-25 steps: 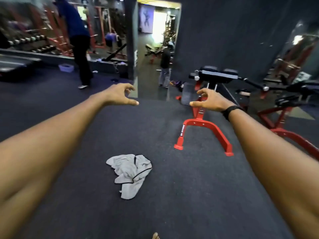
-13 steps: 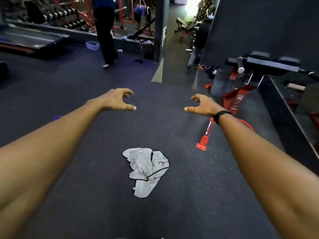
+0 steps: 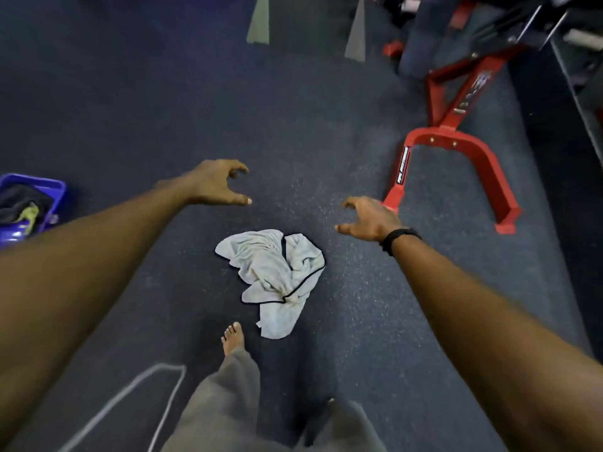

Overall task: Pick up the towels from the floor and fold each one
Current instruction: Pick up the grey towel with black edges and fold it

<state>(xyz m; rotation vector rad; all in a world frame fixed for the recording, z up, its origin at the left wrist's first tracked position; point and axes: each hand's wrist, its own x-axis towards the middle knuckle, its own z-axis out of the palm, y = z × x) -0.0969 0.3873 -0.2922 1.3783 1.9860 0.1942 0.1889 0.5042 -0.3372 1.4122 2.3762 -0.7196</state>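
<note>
A crumpled light grey towel (image 3: 274, 275) with a thin black edge lies on the dark speckled floor, just ahead of my bare left foot (image 3: 233, 337). Both arms stretch out over it. My left hand (image 3: 215, 184) hovers beyond and to the left of the towel, fingers loosely curled, holding nothing. To the towel's upper right hangs my right hand (image 3: 368, 220), a black band on its wrist, fingers also loosely curled and empty. Neither hand touches the towel.
A red steel bench frame (image 3: 456, 141) stands on the floor at the right, its nearest foot close to my right hand. A blue plastic basket (image 3: 49, 187) with dark cloth inside sits at the left edge. A dark ledge runs along the far right.
The view has tilted down and moved forward: the towel now lies close under my hands, my foot and grey trousers have come into view, and both hands have dropped lower toward the towel.
</note>
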